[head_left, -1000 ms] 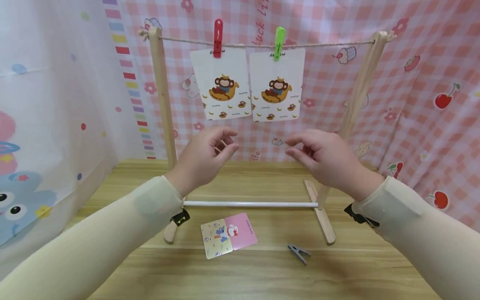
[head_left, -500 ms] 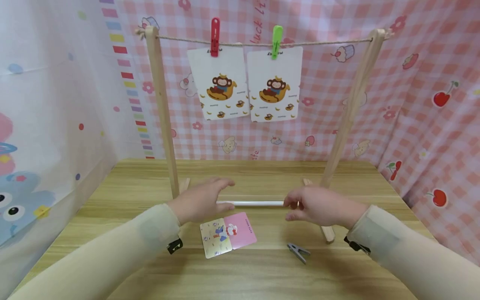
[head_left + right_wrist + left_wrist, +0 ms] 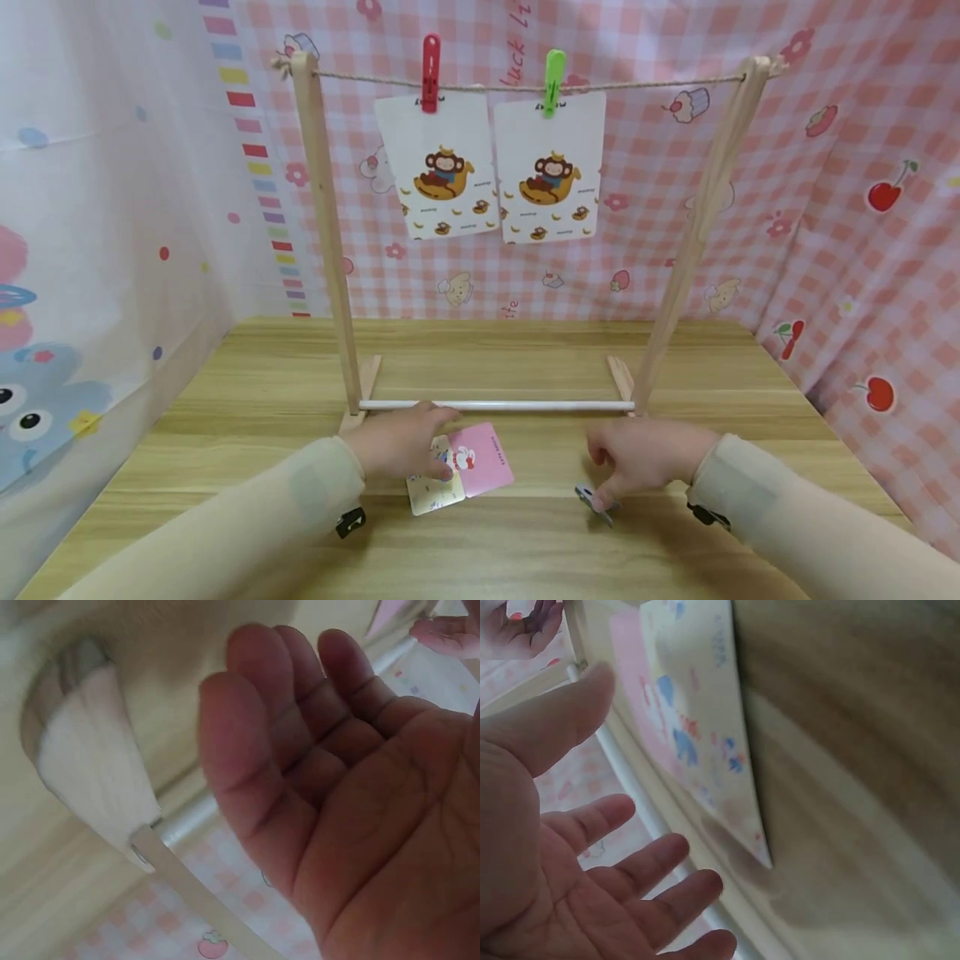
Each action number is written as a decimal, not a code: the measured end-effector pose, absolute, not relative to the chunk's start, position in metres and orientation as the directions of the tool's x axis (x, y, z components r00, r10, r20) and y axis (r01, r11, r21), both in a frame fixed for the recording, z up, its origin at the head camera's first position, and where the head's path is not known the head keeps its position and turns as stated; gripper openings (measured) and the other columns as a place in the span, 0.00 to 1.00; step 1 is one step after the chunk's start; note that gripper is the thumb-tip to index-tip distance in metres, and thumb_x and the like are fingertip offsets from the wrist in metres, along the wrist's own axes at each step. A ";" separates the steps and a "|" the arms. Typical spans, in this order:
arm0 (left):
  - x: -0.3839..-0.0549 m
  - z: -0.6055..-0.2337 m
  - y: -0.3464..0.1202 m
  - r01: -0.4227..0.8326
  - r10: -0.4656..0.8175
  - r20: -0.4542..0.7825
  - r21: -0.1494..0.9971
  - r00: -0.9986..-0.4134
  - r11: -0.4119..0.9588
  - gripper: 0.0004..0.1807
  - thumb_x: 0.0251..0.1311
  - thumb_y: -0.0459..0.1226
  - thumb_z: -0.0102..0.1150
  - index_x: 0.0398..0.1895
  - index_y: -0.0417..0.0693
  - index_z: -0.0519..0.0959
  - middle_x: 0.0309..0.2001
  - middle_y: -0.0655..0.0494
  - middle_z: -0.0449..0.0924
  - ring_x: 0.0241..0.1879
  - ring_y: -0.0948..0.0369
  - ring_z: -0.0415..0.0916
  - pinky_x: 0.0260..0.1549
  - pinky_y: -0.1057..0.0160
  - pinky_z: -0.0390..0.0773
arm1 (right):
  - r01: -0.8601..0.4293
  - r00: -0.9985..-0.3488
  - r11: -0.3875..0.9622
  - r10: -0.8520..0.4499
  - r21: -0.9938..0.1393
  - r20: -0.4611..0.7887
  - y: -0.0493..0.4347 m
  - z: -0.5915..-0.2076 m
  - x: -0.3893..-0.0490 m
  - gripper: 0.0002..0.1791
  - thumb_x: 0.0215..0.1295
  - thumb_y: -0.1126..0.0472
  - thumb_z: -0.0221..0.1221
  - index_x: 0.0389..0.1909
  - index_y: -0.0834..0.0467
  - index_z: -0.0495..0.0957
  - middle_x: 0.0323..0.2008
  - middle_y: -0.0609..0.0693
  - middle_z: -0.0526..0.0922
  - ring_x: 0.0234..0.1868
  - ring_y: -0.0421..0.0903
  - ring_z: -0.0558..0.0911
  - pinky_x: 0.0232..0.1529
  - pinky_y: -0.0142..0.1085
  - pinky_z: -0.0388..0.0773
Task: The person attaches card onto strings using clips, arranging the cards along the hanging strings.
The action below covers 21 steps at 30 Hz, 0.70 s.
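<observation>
My left hand point(image 3: 393, 443) hovers over a yellow card point(image 3: 437, 498), which lies beside or partly over a pink card point(image 3: 489, 468) on the table. In the left wrist view its fingers are spread and loosely bent, with the yellow card point(image 3: 697, 742) beyond them and nothing held. Right of the cards, a grey clothespin point(image 3: 584, 495) lies partly covered by the thumb of my right hand point(image 3: 654, 454). Whether that thumb touches it cannot be seen. The right wrist view shows the fingers of this hand point(image 3: 360, 802) gently bent, gripping nothing; the clothespin is out of that view.
A wooden frame with a white crossbar point(image 3: 525, 406) stands behind the hands. Along its rope point(image 3: 645, 87), a red clothespin point(image 3: 430, 75) and a green clothespin point(image 3: 553, 83) hold up two monkey cards point(image 3: 442, 212). Patterned cloth point(image 3: 840, 275) hangs behind and at the sides.
Both hands have come down from below the hanging cards toward the table, the left to the flat cards and the right to the grey clothespin. The hanging cards stay put.
</observation>
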<state>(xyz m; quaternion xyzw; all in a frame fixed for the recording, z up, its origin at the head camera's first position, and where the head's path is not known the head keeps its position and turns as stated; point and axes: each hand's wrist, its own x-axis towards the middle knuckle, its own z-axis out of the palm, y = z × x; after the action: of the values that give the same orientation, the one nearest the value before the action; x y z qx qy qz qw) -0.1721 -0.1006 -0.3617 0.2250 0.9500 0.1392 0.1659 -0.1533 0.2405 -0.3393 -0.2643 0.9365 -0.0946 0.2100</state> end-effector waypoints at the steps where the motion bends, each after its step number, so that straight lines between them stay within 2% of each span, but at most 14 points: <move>1: -0.171 -0.364 -0.101 0.384 0.476 -0.258 0.337 -0.841 0.860 0.47 0.55 0.52 0.79 0.77 0.55 0.69 0.75 0.47 0.71 0.66 0.48 0.78 0.64 0.43 0.79 | -0.440 -0.773 0.852 -0.520 -0.284 -0.362 0.241 -0.342 -0.152 0.28 0.51 0.41 0.80 0.38 0.52 0.76 0.28 0.43 0.76 0.29 0.42 0.74 0.32 0.38 0.73; 6: -0.169 -0.372 -0.103 0.406 0.486 -0.273 0.301 -0.830 0.863 0.45 0.47 0.52 0.83 0.71 0.58 0.74 0.66 0.52 0.77 0.49 0.58 0.81 0.51 0.49 0.84 | -0.408 -0.766 0.868 -0.494 -0.283 -0.411 0.240 -0.353 -0.151 0.27 0.47 0.44 0.82 0.38 0.50 0.76 0.31 0.43 0.76 0.33 0.43 0.73 0.35 0.39 0.72; 8: -0.169 -0.374 -0.103 0.425 0.491 -0.263 0.269 -0.830 0.864 0.45 0.46 0.52 0.83 0.70 0.58 0.75 0.64 0.52 0.77 0.45 0.59 0.80 0.49 0.51 0.84 | -0.419 -0.762 0.863 -0.504 -0.284 -0.407 0.239 -0.356 -0.150 0.27 0.47 0.45 0.82 0.37 0.49 0.75 0.31 0.42 0.75 0.33 0.42 0.72 0.35 0.38 0.71; 14: -0.166 -0.377 -0.102 0.439 0.491 -0.235 0.241 -0.839 0.866 0.45 0.45 0.50 0.85 0.70 0.56 0.76 0.63 0.52 0.78 0.47 0.58 0.80 0.55 0.51 0.83 | -0.411 -0.766 0.861 -0.504 -0.299 -0.399 0.238 -0.361 -0.148 0.27 0.47 0.47 0.82 0.36 0.49 0.73 0.30 0.43 0.74 0.32 0.42 0.70 0.34 0.36 0.68; 21: -0.165 -0.378 -0.102 0.436 0.488 -0.214 0.247 -0.846 0.865 0.45 0.43 0.49 0.85 0.69 0.54 0.77 0.57 0.54 0.79 0.44 0.61 0.78 0.52 0.53 0.83 | -0.367 -0.785 0.882 -0.464 -0.295 -0.410 0.236 -0.365 -0.146 0.29 0.45 0.47 0.83 0.38 0.49 0.73 0.30 0.44 0.76 0.32 0.44 0.72 0.34 0.38 0.69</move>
<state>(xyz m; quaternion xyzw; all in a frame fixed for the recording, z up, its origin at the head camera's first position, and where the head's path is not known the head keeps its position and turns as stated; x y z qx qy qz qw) -0.1648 -0.1019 -0.3778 0.2415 0.9561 0.0950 0.1359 -0.1459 0.2358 -0.3649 -0.2212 0.9395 -0.1001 0.2416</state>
